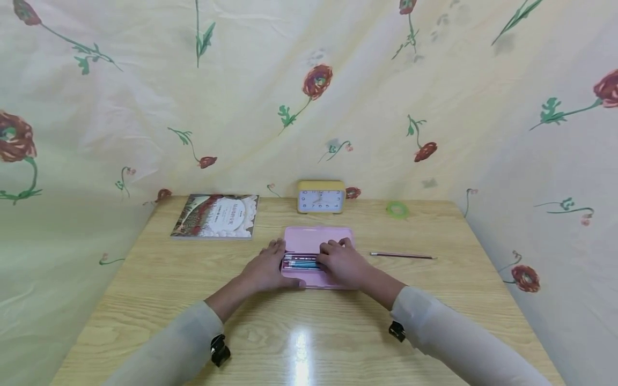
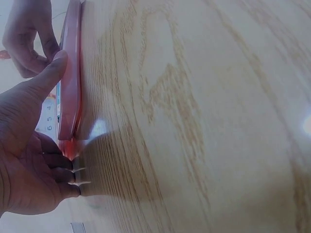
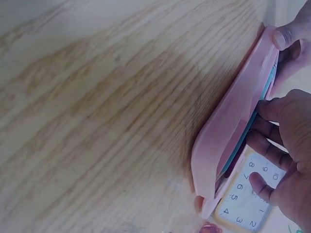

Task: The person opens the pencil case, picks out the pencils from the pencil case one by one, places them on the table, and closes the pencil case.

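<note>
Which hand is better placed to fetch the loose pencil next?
Probably the right hand: it is nearer the loose pencil, which lies to the right of the pink case. The left hand holds the case's left end, farther away.

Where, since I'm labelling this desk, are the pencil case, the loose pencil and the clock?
Pencil case point(image 1: 311, 239): head view, on its bare far panel.
Loose pencil point(image 1: 403, 255): head view, on the middle of its shaft.
Clock point(image 1: 321, 201): head view, on its white dial.

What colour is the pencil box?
The pencil box is pink, best seen in the head view.
</note>
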### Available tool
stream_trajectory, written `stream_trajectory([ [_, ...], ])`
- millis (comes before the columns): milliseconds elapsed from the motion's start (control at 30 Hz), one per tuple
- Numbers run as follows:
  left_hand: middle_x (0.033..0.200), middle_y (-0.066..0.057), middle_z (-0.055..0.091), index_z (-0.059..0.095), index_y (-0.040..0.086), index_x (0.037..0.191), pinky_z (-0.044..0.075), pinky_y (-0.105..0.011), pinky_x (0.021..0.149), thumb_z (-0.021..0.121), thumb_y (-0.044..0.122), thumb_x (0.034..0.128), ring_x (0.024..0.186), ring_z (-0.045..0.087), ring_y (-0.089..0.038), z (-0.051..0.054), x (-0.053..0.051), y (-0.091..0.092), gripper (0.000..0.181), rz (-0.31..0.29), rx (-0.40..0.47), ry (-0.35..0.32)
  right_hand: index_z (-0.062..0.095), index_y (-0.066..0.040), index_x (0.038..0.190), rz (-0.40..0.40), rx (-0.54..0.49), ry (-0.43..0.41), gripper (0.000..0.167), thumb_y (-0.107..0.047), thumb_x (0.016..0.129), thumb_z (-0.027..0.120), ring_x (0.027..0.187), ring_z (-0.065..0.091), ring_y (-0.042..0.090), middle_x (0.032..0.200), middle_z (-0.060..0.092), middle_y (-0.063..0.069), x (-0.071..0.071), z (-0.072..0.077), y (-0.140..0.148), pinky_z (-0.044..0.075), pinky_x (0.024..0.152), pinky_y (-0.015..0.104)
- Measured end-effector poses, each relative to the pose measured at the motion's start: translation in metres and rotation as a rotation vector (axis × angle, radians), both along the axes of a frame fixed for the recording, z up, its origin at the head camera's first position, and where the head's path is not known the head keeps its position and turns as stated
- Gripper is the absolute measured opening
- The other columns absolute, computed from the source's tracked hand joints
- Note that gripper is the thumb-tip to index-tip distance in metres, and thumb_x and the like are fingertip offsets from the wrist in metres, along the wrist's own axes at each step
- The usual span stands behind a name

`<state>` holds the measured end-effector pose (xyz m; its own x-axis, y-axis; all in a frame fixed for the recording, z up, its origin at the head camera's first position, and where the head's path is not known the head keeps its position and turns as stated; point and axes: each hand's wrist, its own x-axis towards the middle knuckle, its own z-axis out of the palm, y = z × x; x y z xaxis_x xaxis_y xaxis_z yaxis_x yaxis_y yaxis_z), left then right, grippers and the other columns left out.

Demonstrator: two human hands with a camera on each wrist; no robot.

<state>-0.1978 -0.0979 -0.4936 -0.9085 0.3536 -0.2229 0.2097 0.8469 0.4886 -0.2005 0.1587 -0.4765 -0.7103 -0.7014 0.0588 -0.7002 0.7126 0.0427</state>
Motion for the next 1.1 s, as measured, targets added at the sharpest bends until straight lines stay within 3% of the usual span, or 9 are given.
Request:
stream_trajectory([
  [200,0.185,-0.019,0.017,0.019,0.001,0.176,0.03,-0.062,0.136,0.085,0.079,0.0801,0.17,0.022,-0.048,-0.001,-0.001,0.0,0.14,0.0,-0.006,0.001,0.078,-0.014,0.103,0.045,0.115,0.147,0.005,-0.018,0.1,0.079,0.095,0.064,0.022,0.1,0.069,0.002,0.0,0.0,-0.005,0.056,0.093,0.05],
  [333,0.185,-0.019,0.017,0.019,0.001,0.176,0.03,-0.063,0.136,0.085,0.079,0.0803,0.17,0.022,-0.047,-0.001,-0.002,0.0,0.14,-0.001,-0.009,0.002,0.077,-0.014,0.102,0.055,0.162,0.194,0.007,-0.02,0.102,0.078,0.095,0.064,0.022,0.101,0.07,0.002,0.001,-0.001,-0.006,0.057,0.093,0.048],
  [733,0.185,-0.019,0.017,0.02,-0.001,0.175,0.03,-0.061,0.137,0.085,0.079,0.0797,0.17,0.022,-0.046,0.003,-0.002,0.0,0.14,-0.013,-0.018,0.013,0.08,-0.012,0.113,0.028,0.232,0.171,0.02,-0.028,0.102,0.08,0.104,0.066,0.025,0.113,0.074,0.006,0.005,0.001,-0.013,0.055,0.101,0.051],
  [1000,0.184,-0.02,0.018,0.021,-0.002,0.174,0.031,-0.061,0.136,0.084,0.079,0.0804,0.17,0.022,-0.046,-0.001,-0.001,0.001,0.14,-0.018,-0.022,0.016,0.081,-0.014,0.108,0.047,0.221,0.21,0.008,-0.014,0.101,0.077,0.102,0.067,0.023,0.109,0.074,0.003,0.007,0.002,-0.011,0.054,0.1,0.053],
  [1100,0.184,-0.02,0.018,0.021,-0.002,0.174,0.031,-0.061,0.136,0.084,0.078,0.0812,0.17,0.023,-0.046,-0.001,-0.001,0.0,0.139,-0.01,-0.027,0.011,0.08,-0.015,0.104,0.056,0.197,0.235,0.007,-0.02,0.099,0.081,0.099,0.067,0.023,0.104,0.073,0.002,0.005,0.0,-0.013,0.055,0.099,0.053],
])
